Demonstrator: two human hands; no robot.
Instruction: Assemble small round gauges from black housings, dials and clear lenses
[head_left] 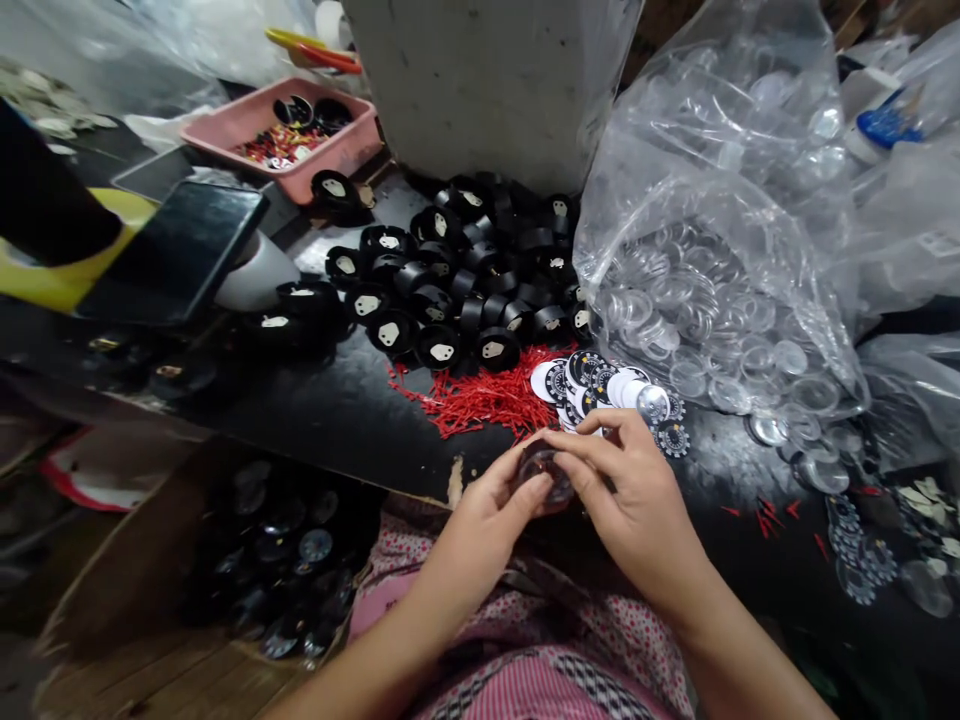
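Note:
Between both hands, near the table's front edge, is a small round dark piece with a clear cover (547, 470). My left hand (502, 500) grips it from the left, thumb on top. My right hand (622, 470) pinches its right side with thumb and fingers. Just beyond the hands lie a pile of red pointers (484, 400) and a stack of black and white printed dials (592, 380). Behind these is a heap of black round housings (465, 270) with pale inserts. At the right, clear round covers (705, 300) fill an open plastic bag.
A pink tray (330, 155) with small red and yellow parts stands at the back left, near a dark phone-like slab (176, 250). A grey box (487, 90) stands behind the heap. Below the table, left, a cardboard box (127, 580) holds finished-looking round pieces.

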